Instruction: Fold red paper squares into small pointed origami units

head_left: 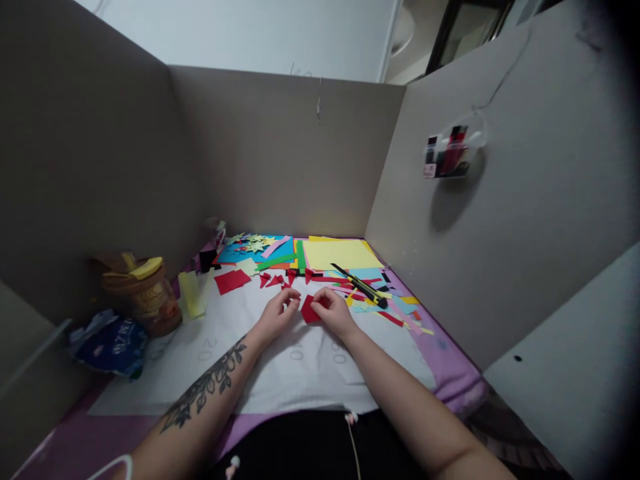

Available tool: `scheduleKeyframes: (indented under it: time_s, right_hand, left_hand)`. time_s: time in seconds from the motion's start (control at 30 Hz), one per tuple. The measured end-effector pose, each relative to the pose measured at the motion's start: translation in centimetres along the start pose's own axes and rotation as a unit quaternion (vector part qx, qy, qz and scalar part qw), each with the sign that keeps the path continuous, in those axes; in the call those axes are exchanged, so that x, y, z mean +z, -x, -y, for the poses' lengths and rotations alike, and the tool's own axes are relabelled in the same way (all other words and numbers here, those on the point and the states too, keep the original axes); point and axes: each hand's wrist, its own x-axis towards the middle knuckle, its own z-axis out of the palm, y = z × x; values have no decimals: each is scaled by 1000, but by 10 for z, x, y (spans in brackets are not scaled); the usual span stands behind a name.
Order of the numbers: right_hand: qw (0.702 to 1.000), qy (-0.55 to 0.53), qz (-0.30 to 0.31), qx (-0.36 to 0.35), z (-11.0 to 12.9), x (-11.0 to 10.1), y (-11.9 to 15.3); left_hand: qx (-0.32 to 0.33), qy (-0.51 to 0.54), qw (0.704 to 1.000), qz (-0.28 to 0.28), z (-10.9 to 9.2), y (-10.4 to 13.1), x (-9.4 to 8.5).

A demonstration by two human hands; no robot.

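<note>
Black clothing (310,447) with a pale cord is nearest, below the tattooed left forearm and the bare right one. Beyond it, a purple cloth (457,377) shows around a white sheet (260,393). Faint round figures run across the sheet: "20" reads at left; the two further right each end in 0, their first digits unclear.

To the left, a blue packet (110,343) carries pale lettering, too blurred to read surely. Just beyond stands a brown tub (153,297) with a yellow lid; its script is illegible.

Over the sheet, the right hand (333,312) pinches a small red paper (311,310) between thumb and fingers. The left hand (283,310) is just beside it, fingers curled, a small gap at the tips, apparently holding nothing.

Farther on lie red scraps (273,280), a larger red sheet (233,281) and a black-and-yellow cutter (367,291) upon coloured strips. Then come green strips (277,261), a pale yellow sheet (343,255) and star cutouts (257,243) on blue paper (240,254). Grey panels (285,153) rise behind; the right one bears a clear holder (453,153), its labels unreadable.
</note>
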Motion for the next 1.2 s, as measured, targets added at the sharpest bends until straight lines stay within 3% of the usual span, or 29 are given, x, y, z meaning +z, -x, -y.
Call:
scheduleKeyframes:
  time_s: [0.1,0.3,0.4,0.53,0.67,0.77,0.9,0.97,1.07,1.2]
  right_hand:
    - [999,-33,14,23,1,2,1]
    - [996,23,71,-48,7,10,6]
    - [996,31,70,-51,8,13,7]
    - [999,-20,43,14,2,15,6]
    - [986,-120,68,93,-5,17,4]
    - [977,-166,66,116,-7,18,2]
    - [973,-190,43,124,-7,17,0]
    - [975,-180,42,120,-9,17,0]
    - [988,-128,18,89,-13,16,0]
    - [997,63,-16,-46,-13,13,3]
  left_hand:
    - [-15,29,999,3,-4,2,5]
    - [-31,56,998,-28,-1,1,8]
    - [-26,61,997,-37,3,-1,7]
    - [-42,102,990,-82,7,-3,5]
    - [-59,159,980,-107,9,-6,5]
    - [-88,188,975,-81,11,-6,7]
    - [-129,191,973,15,13,-3,11]
    - [-136,177,974,44,12,-2,12]
    - [-156,152,976,24,13,-2,11]
    - [-178,175,968,-11,19,-3,10]
